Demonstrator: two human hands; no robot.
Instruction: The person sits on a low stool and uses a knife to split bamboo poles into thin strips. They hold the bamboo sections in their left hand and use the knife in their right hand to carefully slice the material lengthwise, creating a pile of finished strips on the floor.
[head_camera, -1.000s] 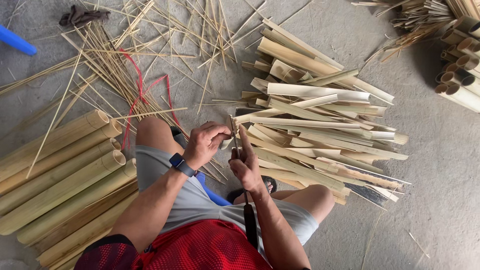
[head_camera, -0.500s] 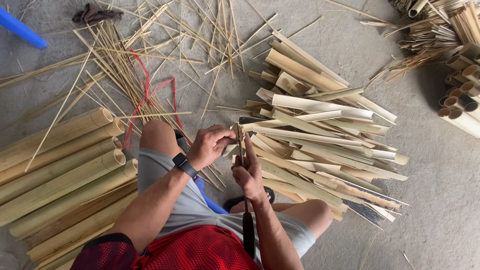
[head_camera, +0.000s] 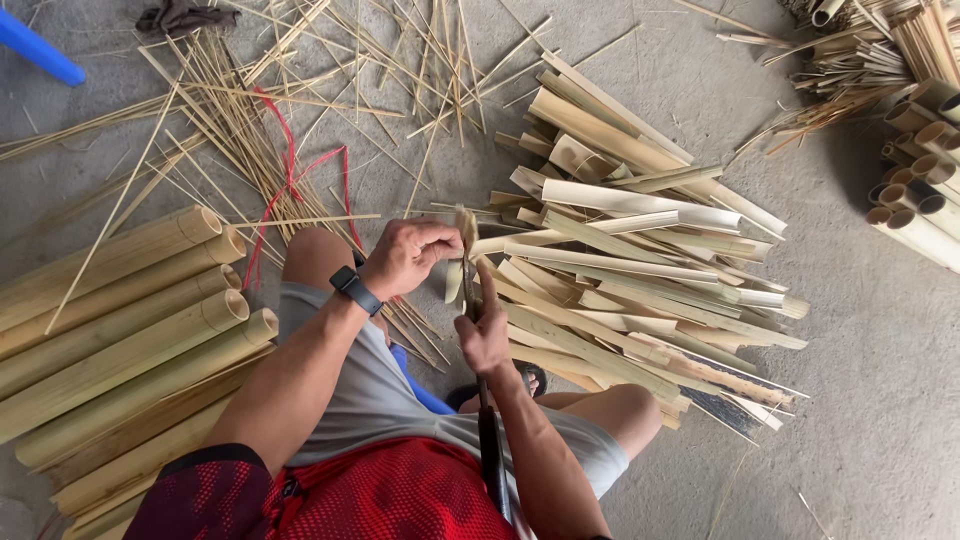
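My left hand (head_camera: 405, 256), with a dark watch on the wrist, grips the top of a narrow upright bamboo piece (head_camera: 466, 232) in front of my knees. My right hand (head_camera: 484, 331) is closed on the handle of a long dark knife (head_camera: 490, 440) whose blade is set into the bamboo piece from above. The knife's handle runs back along my right forearm. A small pale sliver (head_camera: 453, 281) hangs beside the blade between my two hands.
A heap of split bamboo slats (head_camera: 640, 270) lies to the right. Whole bamboo poles (head_camera: 120, 330) lie stacked at the left. Thin bamboo sticks (head_camera: 250, 120) and a red cord (head_camera: 290, 150) cover the floor ahead. Cut bamboo tubes (head_camera: 915, 180) sit at the far right, a blue pipe (head_camera: 40, 50) top left.
My hands stay together on the bamboo piece and knife; the left hand has shifted slightly on the piece's top. The camera view has tilted a little.
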